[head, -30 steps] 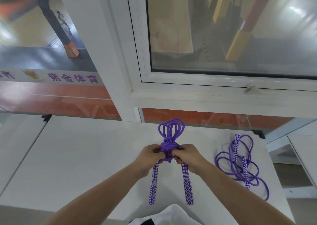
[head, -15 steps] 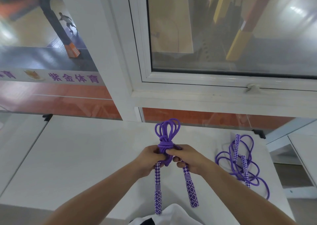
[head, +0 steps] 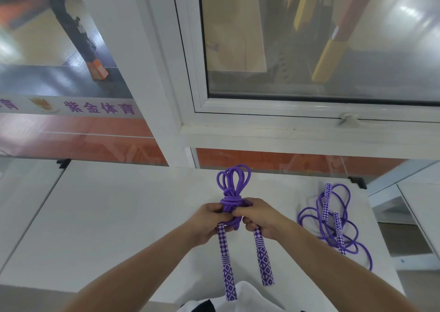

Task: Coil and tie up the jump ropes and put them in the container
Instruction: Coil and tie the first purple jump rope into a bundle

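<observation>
A purple jump rope (head: 232, 188) is bundled into loops with a knot wrapped round its middle. I hold it above the white table (head: 119, 216). My left hand (head: 209, 221) grips the bundle just below the knot on the left. My right hand (head: 258, 219) pinches the rope at the knot from the right. The rope's two purple-and-white patterned handles (head: 263, 257) hang down below my hands. A second purple jump rope (head: 333, 226) lies loose and uncoiled on the table at the right. No container is in view.
A white window frame (head: 285, 126) and glass panels stand right behind the table's far edge. Another white table (head: 421, 207) adjoins at the right, across a gap. Bare table surface stretches to the left of my hands.
The bundle has tilted and shifted slightly left. The handles have swung from splayed apart to hanging closer to straight down. Both hands keep their hold at the knot.
</observation>
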Motion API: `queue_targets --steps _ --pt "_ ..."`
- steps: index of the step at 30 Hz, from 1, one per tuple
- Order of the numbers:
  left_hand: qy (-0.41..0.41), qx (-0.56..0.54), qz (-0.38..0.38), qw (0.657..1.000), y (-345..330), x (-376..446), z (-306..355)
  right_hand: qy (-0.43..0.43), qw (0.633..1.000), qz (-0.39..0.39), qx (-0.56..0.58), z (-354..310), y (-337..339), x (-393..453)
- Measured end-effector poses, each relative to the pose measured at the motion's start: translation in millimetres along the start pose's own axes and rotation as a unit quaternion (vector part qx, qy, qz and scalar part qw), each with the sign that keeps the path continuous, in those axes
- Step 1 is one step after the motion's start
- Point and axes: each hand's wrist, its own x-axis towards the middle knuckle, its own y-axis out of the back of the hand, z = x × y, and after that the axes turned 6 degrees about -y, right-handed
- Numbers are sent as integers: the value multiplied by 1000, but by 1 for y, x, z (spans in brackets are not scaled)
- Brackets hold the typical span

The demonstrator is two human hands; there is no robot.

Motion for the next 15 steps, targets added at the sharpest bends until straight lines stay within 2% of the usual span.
queue_targets --steps 4,8,12,15 --pt "-12 51 0 999 -1 1 5 12 1000 8 -6 0 2 0" --pt "-32 161 12 986 0 5 8 22 999 19 -36 2 0 -1" --pt "-27 321 46 946 2 10 7 15 997 -5 -82 3 0 -2" --pt "-26 386 53 920 -2 11 9 -12 995 -43 -88 2 3 -2"
